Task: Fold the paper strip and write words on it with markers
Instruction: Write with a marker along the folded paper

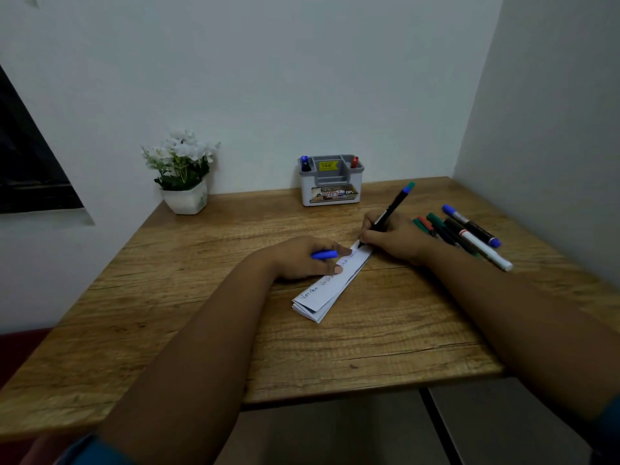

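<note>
Paper strip [335,283] lies folded in several layers mid-desk, running diagonally, with handwritten words along its top face. Right hand [396,241] has its grip clamped on a blue-ended marker [392,209], tip down on the strip's far end, apparently mid-word. Left hand [302,260] pins the strip's middle with fingertips [338,270] while also holding a blue cap [323,254], so hold-down is split between two jobs. Risks as I read them: the fingertips sit over the written line, so wet ink may smear if they slide; the folded stack can spring or shift under stroke pressure since only one spot is pinned; the tip is close to the strip's far edge, so an overrun would mark the desk [201,330]. The right forearm lies just beside the loose markers [466,236], so a sweep along the line could roll them toward the desk's right edge. Organizer [330,179] and flower pot [184,199] are well apart, not a concern.
</note>
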